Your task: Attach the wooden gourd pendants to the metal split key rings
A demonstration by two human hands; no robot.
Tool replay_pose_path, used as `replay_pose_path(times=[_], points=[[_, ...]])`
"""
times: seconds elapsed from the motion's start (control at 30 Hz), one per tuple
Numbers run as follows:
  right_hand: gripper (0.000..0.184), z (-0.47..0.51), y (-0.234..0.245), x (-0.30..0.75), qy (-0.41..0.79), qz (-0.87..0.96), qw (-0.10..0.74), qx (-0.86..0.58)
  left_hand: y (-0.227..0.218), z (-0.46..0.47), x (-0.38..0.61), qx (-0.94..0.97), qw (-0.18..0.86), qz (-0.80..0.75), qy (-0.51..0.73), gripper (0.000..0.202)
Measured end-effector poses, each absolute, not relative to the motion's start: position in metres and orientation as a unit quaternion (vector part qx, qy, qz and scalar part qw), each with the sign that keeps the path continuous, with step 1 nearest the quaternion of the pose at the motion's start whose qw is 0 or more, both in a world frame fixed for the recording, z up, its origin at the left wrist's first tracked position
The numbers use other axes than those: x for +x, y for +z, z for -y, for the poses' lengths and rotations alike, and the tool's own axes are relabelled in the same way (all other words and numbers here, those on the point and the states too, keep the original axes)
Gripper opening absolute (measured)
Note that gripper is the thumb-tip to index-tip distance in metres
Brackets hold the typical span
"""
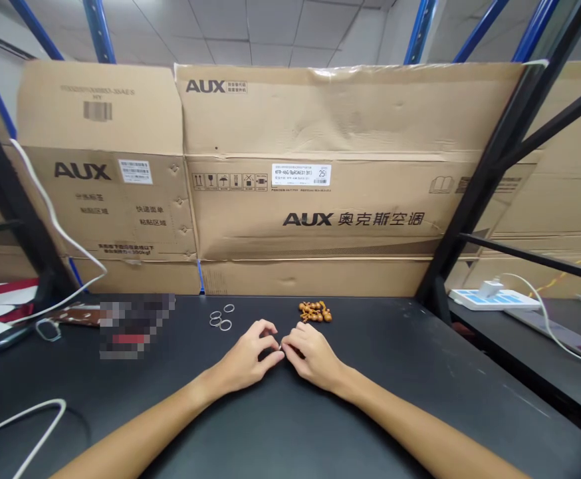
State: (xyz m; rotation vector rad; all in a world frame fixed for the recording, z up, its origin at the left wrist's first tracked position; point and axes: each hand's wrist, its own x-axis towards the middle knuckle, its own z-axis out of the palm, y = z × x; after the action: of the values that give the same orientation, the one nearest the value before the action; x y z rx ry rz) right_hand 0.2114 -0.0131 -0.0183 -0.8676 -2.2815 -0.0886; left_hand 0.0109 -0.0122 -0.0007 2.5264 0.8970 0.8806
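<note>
Because the fingertips meet low over the black table [370, 412], the left hand [250, 356] and the right hand [313, 352] probably steady each other for fine handling. A small pale item [280, 346] shows at the contact point; from where I stand, I cannot tell what it is or whether either grip is closed on it. The 4 silver rings [220, 324] lie beyond the left hand; the brown beads [327, 315] are clustered just beyond the right, presumably kept as 2 groups for short, separate reaches.
</note>
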Motion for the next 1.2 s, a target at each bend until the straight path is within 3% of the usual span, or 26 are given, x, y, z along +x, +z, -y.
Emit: replay_pose_path(times=[0.13, 0.4, 0.83, 0.97, 1.1, 1.2], points=[[0.022, 0.0157, -0.0175, 0.2097, -0.066, 0.893, 0.318, -0.312, -0.0015, 0.0126, 0.0109, 0.888, 0.141, -0.303, 0.315, 0.020], [0.019, 0.0103, -0.0176, 0.2116, 0.035, 0.853, 0.358, -0.377, -0.0028, 0.0106, 0.0104, 0.900, 0.098, -0.296, 0.306, 0.020], [0.012, 0.0102, -0.0177, 0.2131, 0.057, 0.849, 0.366, -0.376, -0.0018, 0.0137, 0.0114, 0.906, 0.051, -0.311, 0.284, 0.016], [0.014, 0.0086, -0.0186, 0.2140, 0.000, 0.817, 0.393, -0.422, -0.0047, 0.0112, 0.0106, 0.886, 0.024, -0.365, 0.285, 0.007], [0.022, 0.0103, -0.0177, 0.2137, -0.027, 0.857, 0.313, -0.408, -0.0043, 0.0108, 0.0089, 0.888, -0.016, -0.387, 0.248, 0.017], [0.016, 0.0099, -0.0159, 0.2151, -0.004, 0.882, 0.265, -0.390, -0.0050, 0.0085, 0.0075, 0.897, -0.026, -0.384, 0.216, 0.019]])
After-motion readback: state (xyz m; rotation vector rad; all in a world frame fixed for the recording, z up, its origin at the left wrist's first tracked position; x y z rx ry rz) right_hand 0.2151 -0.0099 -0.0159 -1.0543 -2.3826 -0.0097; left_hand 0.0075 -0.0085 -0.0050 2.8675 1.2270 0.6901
